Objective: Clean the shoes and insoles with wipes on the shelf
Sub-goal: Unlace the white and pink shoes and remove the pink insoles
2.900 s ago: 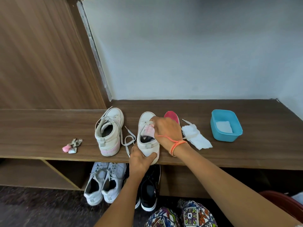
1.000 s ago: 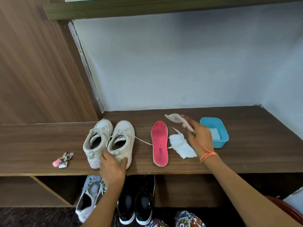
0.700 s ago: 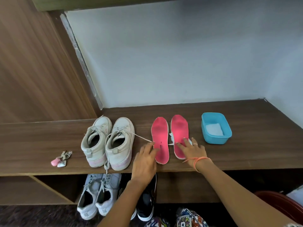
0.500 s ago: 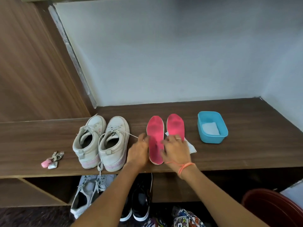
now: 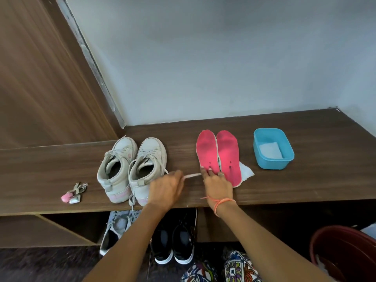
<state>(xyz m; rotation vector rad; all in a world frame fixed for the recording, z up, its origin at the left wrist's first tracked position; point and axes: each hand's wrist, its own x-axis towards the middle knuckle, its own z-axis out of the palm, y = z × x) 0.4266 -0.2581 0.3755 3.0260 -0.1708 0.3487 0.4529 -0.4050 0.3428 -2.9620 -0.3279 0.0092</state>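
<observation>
the two pink insoles [image 5: 217,154] lay side by side on the shelf [image 5: 40,169], touching along their inner edges, toes toward the wall. the right hand [image 5: 217,185] rested flat at their near ends, its fingers [image 5: 209,173] straight and spread across both heels, gripping nothing. a single loose wipe [image 5: 246,173] poked out from under the right-hand insole, just beside that hand.

the left hand [image 5: 165,189] sat between the insoles and the two white shoes [image 5: 132,169]. it was blurred, but its fingers were curled and seemed to pinch a lace [image 5: 192,176], which ran from the nearer shoe through the fingers and on toward the right hand's fingertips. the shoes stood upright, touching each other, heels toward the person, just left of that hand.

right of the insoles, apart from them, stood one blue tub [image 5: 284,159] with folded wipes [image 5: 270,151] inside; how many i could not tell. one small keychain [image 5: 74,193] lay well left of the shoes.

below the shelf stood one pale pair [image 5: 115,231] and one black pair [image 5: 175,241]. a red basin [image 5: 345,251] sat at lower right.
</observation>
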